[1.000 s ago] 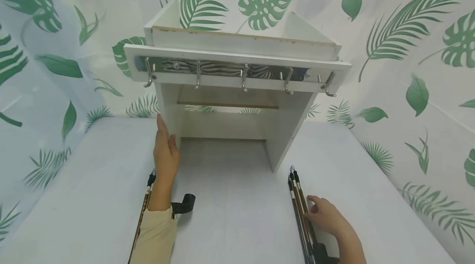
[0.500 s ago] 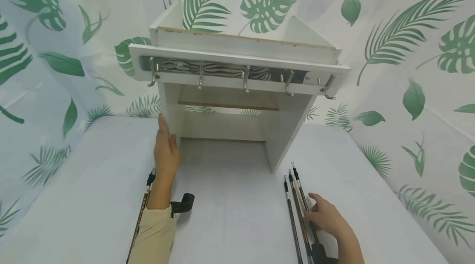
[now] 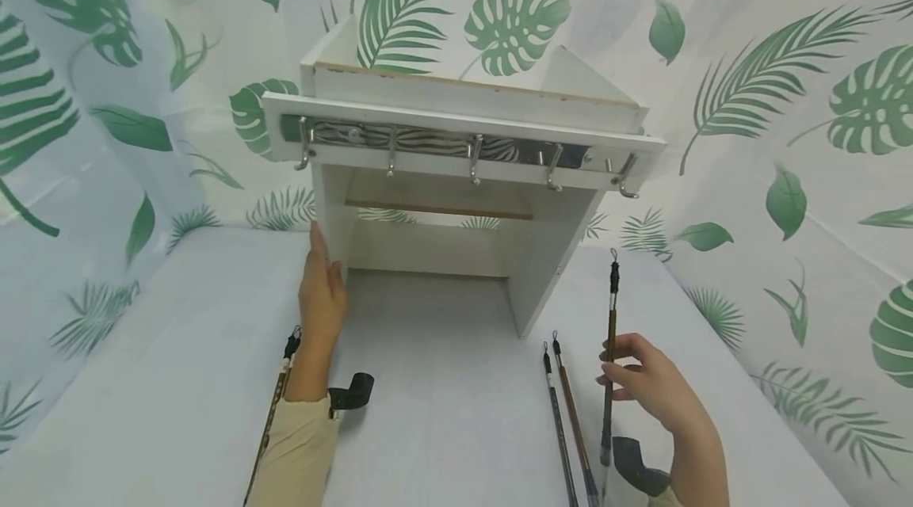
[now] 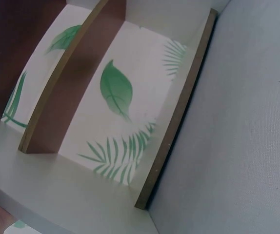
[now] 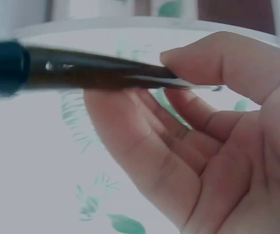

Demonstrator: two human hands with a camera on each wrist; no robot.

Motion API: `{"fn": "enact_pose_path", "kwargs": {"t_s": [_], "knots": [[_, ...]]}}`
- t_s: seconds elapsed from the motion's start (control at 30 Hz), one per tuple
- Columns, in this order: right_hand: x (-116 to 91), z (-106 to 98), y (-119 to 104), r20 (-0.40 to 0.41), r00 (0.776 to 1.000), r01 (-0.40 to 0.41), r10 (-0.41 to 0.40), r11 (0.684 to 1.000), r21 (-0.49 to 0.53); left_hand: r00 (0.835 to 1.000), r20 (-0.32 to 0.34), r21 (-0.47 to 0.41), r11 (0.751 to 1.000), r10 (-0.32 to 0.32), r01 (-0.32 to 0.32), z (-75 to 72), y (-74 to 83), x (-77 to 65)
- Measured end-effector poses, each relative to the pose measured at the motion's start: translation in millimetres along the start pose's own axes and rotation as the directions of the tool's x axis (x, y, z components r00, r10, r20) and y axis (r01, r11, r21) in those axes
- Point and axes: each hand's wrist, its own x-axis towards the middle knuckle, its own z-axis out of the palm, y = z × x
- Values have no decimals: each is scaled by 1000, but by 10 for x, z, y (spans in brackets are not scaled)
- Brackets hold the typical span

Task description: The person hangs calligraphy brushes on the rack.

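A white wall shelf with a row of metal hooks stands at the centre of the head view. My left hand holds its left side panel, fingers straight along the outside and thumb at the front edge; the left wrist view shows the panel between them. My right hand pinches a calligraphy brush between thumb and fingers, its loop end up and its tip down, raised over the table. Two more calligraphy brushes lie to its left. Beside my left forearm lies another brush, partly hidden.
White cloth covers the table. Behind it hangs a leaf-patterned backdrop. Black wrist mounts stick out from both wrists. The right side panel of the shelf stands close to the lying brushes.
My right hand has picked up the rightmost brush from the group and raised it upright. The remaining two brushes lie further apart. My left hand stays on the shelf panel.
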Motion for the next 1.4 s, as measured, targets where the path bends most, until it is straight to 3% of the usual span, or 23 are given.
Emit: {"fn": "enact_pose_path", "kwargs": {"t_s": [0.17,0.33,0.53,0.7,1.0,1.4], "knots": [[-5,-44,-150,-41,994,109,-105,985,132,999,-24,11,999,36,-36,-19,-18,7],[-82,-2,-319,-130,975,199,-180,967,158,1000,-14,20,1000,19,-19,-54,-23,-22],[-132,97,-464,-292,907,338,-304,938,73,999,-26,20,999,35,-35,-91,-26,-45],[-116,157,-538,-372,873,357,-315,933,49,1000,-3,26,1000,5,-5,-82,-29,-52],[-91,176,-564,-392,859,353,-330,935,-14,998,-25,14,999,51,-50,-21,-9,-34],[-76,159,-562,-370,875,333,-312,943,-9,997,-39,1,998,67,-67,4,6,-34]]}}
